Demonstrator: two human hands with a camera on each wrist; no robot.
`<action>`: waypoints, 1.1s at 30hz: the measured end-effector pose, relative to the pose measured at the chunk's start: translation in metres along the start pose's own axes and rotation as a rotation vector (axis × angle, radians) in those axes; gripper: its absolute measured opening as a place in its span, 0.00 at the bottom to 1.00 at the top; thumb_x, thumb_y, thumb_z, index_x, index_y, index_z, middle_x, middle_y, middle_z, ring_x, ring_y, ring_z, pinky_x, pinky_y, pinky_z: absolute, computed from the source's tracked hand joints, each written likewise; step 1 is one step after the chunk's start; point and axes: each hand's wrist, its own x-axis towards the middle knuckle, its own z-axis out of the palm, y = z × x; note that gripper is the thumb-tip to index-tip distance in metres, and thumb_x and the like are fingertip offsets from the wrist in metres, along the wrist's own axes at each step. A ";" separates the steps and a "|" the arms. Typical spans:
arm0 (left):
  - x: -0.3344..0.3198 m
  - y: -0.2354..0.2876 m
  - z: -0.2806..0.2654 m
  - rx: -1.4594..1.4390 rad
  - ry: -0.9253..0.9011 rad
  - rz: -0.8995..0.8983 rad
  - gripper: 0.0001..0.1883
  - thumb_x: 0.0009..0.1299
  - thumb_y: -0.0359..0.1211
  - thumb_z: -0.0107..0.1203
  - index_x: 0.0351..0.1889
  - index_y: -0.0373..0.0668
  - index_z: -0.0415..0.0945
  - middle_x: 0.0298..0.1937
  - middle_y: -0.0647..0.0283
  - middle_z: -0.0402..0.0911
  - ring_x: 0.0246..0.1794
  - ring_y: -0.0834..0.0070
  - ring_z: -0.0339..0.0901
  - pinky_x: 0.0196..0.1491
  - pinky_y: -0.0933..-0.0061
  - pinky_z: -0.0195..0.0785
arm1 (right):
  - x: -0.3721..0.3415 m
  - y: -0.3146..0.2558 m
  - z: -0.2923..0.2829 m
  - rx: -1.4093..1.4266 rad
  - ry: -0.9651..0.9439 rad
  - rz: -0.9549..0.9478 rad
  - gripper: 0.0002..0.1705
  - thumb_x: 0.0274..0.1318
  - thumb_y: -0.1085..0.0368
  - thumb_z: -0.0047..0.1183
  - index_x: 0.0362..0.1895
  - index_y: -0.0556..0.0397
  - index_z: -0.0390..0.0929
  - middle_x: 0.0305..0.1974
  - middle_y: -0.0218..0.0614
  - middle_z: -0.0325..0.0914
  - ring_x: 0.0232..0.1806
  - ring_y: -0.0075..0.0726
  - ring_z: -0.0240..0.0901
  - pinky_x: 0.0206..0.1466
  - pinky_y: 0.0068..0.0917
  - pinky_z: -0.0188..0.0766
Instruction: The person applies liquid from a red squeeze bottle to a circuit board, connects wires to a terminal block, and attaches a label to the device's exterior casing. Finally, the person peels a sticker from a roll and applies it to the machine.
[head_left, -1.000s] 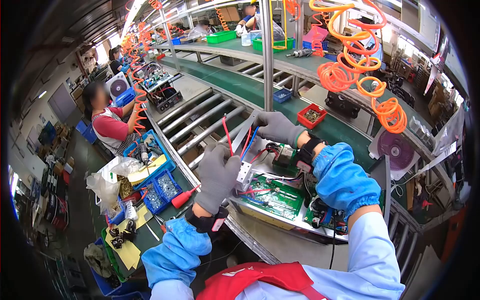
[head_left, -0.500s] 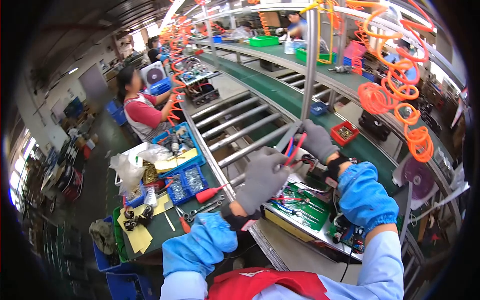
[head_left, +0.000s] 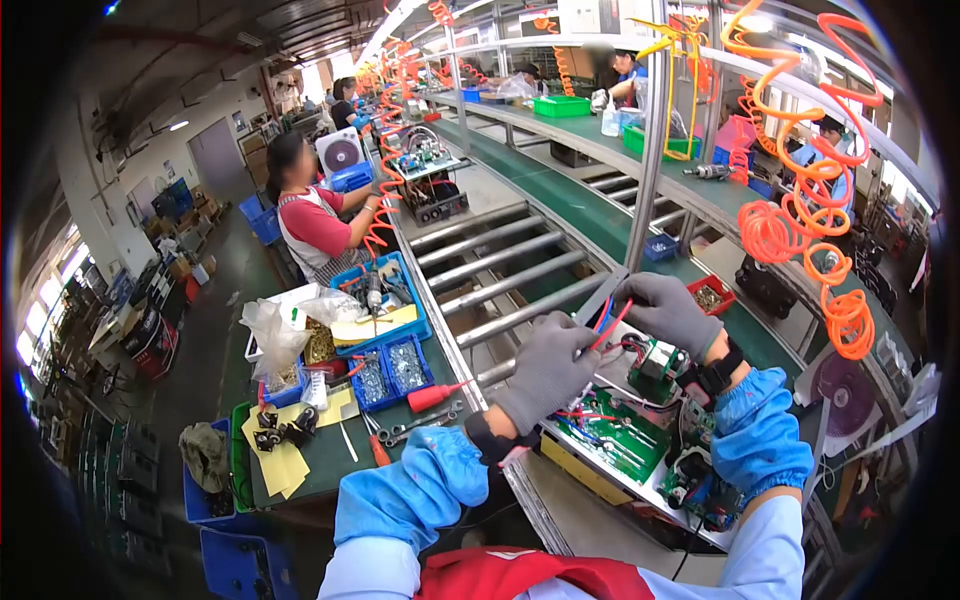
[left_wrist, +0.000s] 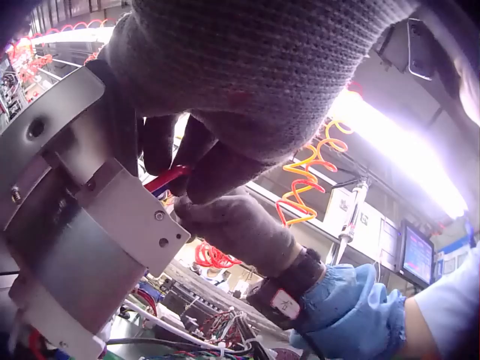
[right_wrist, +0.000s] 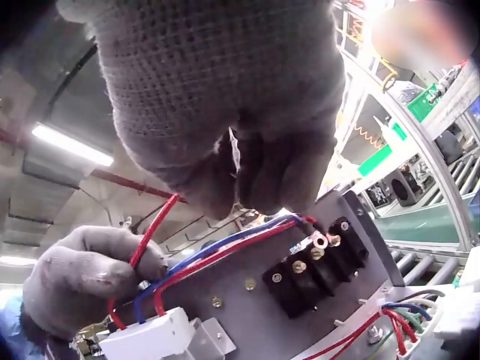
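In the head view my gloved left hand (head_left: 550, 370) is over the near side of an opened electronics unit. The right wrist view shows its thumb and finger pinching a red wire (right_wrist: 154, 225) that rises from a white block (right_wrist: 146, 337). My gloved right hand (head_left: 668, 312) is at the upright grey metal panel (right_wrist: 240, 319). Its curled fingertips hold a blue wire (right_wrist: 225, 241) and a second red wire near their ends, beside a black terminal block (right_wrist: 319, 266). A ring terminal (right_wrist: 321, 241) lies against that block. Below both hands is a green circuit board (head_left: 615, 440).
Left of the unit, a bench carries blue screw bins (head_left: 390, 370), a red-handled tool (head_left: 430, 397), wrenches (head_left: 420, 422) and yellow sheets (head_left: 290, 450). Metal rollers (head_left: 510, 270) run beyond. A person (head_left: 310, 215) works at far left. Orange coiled hoses (head_left: 800, 220) hang at right.
The head view has swung left, so the scene shifts right. The red wire at my left hand, upright before, now leans toward my right hand. My right hand stays at the metal panel.
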 end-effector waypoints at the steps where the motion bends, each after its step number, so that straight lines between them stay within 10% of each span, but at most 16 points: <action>1: 0.001 0.000 0.001 0.000 -0.016 0.009 0.16 0.61 0.40 0.63 0.44 0.44 0.86 0.43 0.52 0.81 0.46 0.57 0.79 0.50 0.60 0.72 | -0.002 0.000 -0.001 -0.028 -0.013 0.044 0.10 0.57 0.66 0.59 0.41 0.59 0.81 0.33 0.39 0.80 0.36 0.29 0.76 0.42 0.30 0.73; 13: 0.008 0.000 0.010 0.168 0.015 -0.133 0.23 0.57 0.37 0.64 0.50 0.40 0.78 0.52 0.48 0.76 0.50 0.53 0.79 0.54 0.57 0.73 | -0.006 0.001 0.023 -0.282 0.003 0.205 0.10 0.57 0.64 0.52 0.43 0.50 0.77 0.37 0.51 0.81 0.44 0.62 0.78 0.46 0.51 0.74; 26: 0.009 0.004 0.010 0.194 -0.010 -0.152 0.21 0.56 0.37 0.63 0.48 0.41 0.79 0.51 0.50 0.75 0.49 0.53 0.79 0.53 0.57 0.73 | -0.002 0.019 0.039 -0.614 -0.012 -0.007 0.07 0.51 0.66 0.55 0.37 0.45 0.77 0.33 0.38 0.80 0.36 0.51 0.81 0.36 0.45 0.76; 33: 0.008 0.003 0.009 0.163 -0.001 -0.117 0.19 0.57 0.37 0.63 0.44 0.40 0.79 0.50 0.50 0.76 0.49 0.54 0.79 0.52 0.58 0.73 | 0.005 0.017 0.045 -0.643 0.068 0.199 0.07 0.55 0.65 0.55 0.38 0.50 0.76 0.31 0.45 0.81 0.38 0.53 0.81 0.38 0.46 0.75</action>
